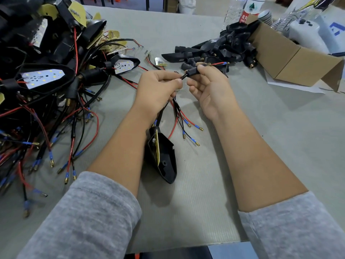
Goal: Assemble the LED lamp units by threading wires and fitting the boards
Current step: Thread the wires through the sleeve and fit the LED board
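The right hand [207, 85] pinches a short black rubber stem sleeve [192, 72] between thumb and curled fingers; thin red and black wires with a small brass spring [216, 64] stick out of its far end. The left hand [158, 88] is clenched around the sheathed black cable [183, 77] where it enters the sleeve's near end, thumb and forefinger nipping it close to the rubber. From under the left palm a bundle of loose red and black wire leads [183, 120], tipped with blue crimps and brass bullet ends, fans out over the ribbed grey mat [205, 193]. Between the forearms lies a glossy black pointed plastic lamp shell [165, 159] with a yellow-backed board standing on edge inside it. To the left sprawls a tangled heap of finished lamp units [37, 75], white LED boards showing. Farther right, bare black housings [224, 47] lie piled beside an open brown cardboard box [291, 58]. Soft grey fleece sleeves [89, 221] are pushed up both forearms.
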